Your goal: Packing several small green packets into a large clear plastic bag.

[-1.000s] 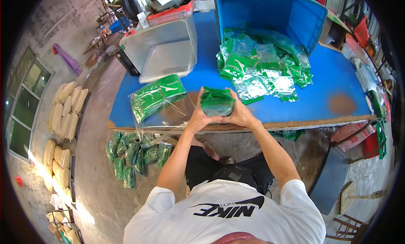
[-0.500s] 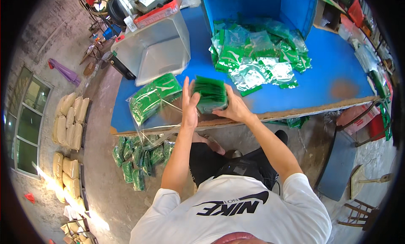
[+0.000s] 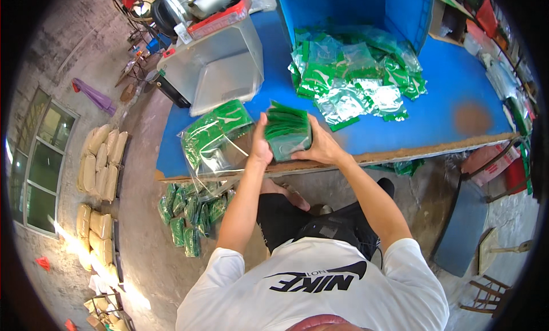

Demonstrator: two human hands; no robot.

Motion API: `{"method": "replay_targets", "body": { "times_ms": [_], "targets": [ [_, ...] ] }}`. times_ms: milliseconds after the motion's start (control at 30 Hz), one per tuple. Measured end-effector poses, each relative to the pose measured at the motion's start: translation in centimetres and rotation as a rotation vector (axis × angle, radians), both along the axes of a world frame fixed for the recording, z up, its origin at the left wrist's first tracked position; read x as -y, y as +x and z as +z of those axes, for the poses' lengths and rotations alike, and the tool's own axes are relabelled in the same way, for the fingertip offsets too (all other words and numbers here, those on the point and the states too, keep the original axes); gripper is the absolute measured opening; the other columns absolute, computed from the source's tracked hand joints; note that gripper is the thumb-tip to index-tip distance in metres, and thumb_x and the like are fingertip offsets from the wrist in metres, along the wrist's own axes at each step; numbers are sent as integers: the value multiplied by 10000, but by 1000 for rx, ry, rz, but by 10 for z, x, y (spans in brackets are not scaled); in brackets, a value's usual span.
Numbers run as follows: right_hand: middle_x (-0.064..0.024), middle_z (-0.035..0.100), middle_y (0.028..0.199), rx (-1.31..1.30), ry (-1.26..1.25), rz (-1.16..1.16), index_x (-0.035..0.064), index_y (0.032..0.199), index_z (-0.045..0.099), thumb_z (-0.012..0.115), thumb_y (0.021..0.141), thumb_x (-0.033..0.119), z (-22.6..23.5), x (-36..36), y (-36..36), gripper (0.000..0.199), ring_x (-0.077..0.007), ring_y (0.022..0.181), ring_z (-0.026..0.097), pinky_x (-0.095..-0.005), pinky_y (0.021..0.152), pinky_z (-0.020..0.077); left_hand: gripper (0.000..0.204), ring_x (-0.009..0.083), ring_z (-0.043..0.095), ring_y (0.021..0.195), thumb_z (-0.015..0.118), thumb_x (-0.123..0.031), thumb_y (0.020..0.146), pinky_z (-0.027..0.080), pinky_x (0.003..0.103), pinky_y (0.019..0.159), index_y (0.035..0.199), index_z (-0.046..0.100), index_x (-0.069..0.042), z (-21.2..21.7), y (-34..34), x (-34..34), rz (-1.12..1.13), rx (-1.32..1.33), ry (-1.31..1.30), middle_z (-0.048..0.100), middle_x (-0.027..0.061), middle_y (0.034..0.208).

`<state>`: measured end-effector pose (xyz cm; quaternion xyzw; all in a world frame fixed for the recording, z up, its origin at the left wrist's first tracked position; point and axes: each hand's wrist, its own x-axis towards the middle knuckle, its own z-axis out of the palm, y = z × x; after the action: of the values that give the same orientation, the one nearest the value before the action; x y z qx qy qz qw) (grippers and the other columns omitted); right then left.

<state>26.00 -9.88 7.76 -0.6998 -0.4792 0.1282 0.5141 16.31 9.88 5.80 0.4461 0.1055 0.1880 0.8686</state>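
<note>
Both hands press a stack of green sachets (image 3: 287, 131) between them, just above the front edge of the blue table (image 3: 440, 108). My left hand (image 3: 261, 145) holds the stack's left side, my right hand (image 3: 321, 148) its right side. Directly left of the stack lies a clear plastic bag with green sachets inside (image 3: 214, 138), its mouth hanging over the table edge. A loose heap of green and silvery sachets (image 3: 354, 79) lies farther back on the table.
A grey metal tray (image 3: 214, 74) stands at the table's back left, a blue bin wall (image 3: 354, 11) behind the heap. Several green packets (image 3: 191, 216) lie on the concrete floor below the table. Tan sacks (image 3: 97, 176) line the left wall. A blue seat (image 3: 463, 228) stands on the right.
The stack has shifted left, toward the clear bag, and my hands have squared it up between them. The view has tilted slightly.
</note>
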Motion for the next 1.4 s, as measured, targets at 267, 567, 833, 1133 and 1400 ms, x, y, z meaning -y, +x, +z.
{"method": "replay_targets", "body": {
  "times_ms": [267,567,833,1133,1400],
  "targets": [
    [-204,507,1356,-188,17,-18,12,1462,298,925,641,289,-8,-2,-1,1069,-326,1287,500,-422,1085,406,952,238,428,1372,283,-784,933,320,387,1145,1496,363,-20,-21,-30,24,-25,179,230,453,107,1497],
    [-269,619,1211,-10,0,-47,43,1376,347,862,699,188,19,-2,2,863,-439,1142,599,-478,911,500,890,203,434,1323,878,-292,778,337,383,1131,1452,347,-56,16,-16,38,-8,191,444,514,86,1360],
    [-245,601,1264,145,-79,-28,49,1438,266,940,616,261,1,-6,3,1084,-428,1186,582,-460,978,484,989,205,504,1249,922,-88,670,408,366,1076,1450,315,-42,-13,-15,21,139,83,892,529,94,1305],
    [-262,621,1233,63,-129,24,-5,1430,284,914,641,243,28,18,-19,1039,-428,1151,607,-457,952,500,791,249,603,1125,935,-198,640,466,368,999,1313,557,-24,19,-42,47,8,-7,886,636,134,1200],
    [-182,658,1165,-779,-108,105,-73,1281,538,549,959,559,35,44,-22,710,-322,1065,639,-420,941,505,676,164,625,1067,850,-68,704,492,338,955,1311,556,-36,19,-83,66,-116,13,2,651,61,1178]
  ]
}}
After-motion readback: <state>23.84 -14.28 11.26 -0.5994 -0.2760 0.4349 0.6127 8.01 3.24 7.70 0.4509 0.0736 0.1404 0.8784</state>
